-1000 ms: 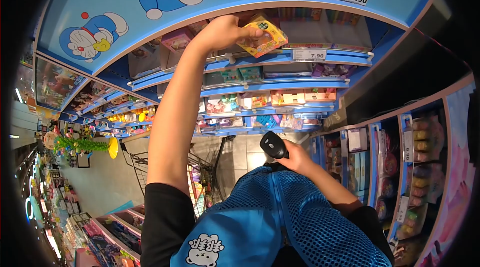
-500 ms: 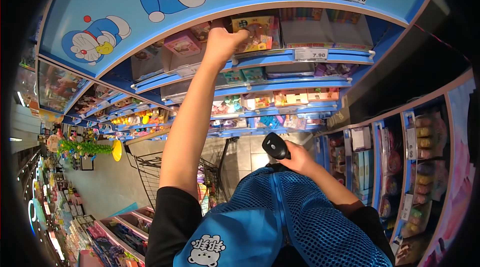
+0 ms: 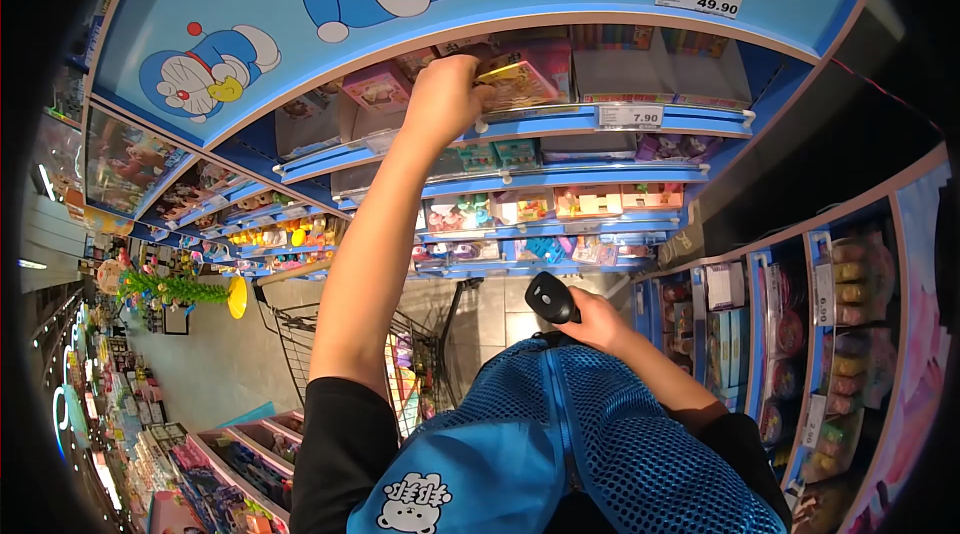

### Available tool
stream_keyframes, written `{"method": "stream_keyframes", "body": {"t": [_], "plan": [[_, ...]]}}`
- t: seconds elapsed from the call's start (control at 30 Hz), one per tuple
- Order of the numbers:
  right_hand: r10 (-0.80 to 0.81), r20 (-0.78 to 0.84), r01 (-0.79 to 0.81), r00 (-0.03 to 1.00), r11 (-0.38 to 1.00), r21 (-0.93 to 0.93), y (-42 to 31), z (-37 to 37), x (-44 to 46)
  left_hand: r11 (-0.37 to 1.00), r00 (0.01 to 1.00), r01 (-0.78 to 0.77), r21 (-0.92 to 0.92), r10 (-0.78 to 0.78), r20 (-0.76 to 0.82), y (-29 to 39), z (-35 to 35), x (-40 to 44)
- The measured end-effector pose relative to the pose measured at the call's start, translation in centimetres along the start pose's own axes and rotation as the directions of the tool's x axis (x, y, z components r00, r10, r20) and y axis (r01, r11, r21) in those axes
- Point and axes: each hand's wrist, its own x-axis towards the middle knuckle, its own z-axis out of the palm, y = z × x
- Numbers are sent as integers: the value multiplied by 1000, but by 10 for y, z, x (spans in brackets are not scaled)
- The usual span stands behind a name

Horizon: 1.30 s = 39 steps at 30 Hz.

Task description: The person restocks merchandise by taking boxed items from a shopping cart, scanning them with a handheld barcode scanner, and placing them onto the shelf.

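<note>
My left hand reaches up to the top shelf, its fingers closed on the edge of a flat yellow toy box. The box leans at a slant over the shelf's front, and its left end is behind my fingers. Beside my wrist on the left sits a pink box. Low in the middle, my right hand is wrapped round a black handheld scanner, held in front of my blue mesh vest.
A wire shopping cart with goods in it stands below my left arm. Lower blue shelves hold toys. A side rack lines the right. A price tag hangs on the top shelf's front rail.
My left hand has turned and come slightly down. The yellow box, facing me before, is tipped so its face shows foreshortened. My right hand holds the scanner in nearly the same place.
</note>
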Motion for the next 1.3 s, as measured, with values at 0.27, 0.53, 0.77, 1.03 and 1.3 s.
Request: {"method": "stream_keyframes", "body": {"t": [0.27,0.53,0.77,1.03,1.3], "plan": [[-30,12,30,999,999,14,5,0,2,917,973,229,-325,-205,106,-2,15,5],[-20,9,20,1000,1000,14,11,-4,2,941,943,299,-159,-266,201,-2,36,9],[10,29,-10,1000,1000,3,12,-8,4,931,935,339,-133,-318,157,-6,33,5],[11,62,-11,998,1000,-10,12,-7,9,929,957,275,-246,-242,157,6,34,1],[11,70,-9,998,999,-35,14,-2,15,965,957,204,-163,-162,242,11,36,-1]]}}
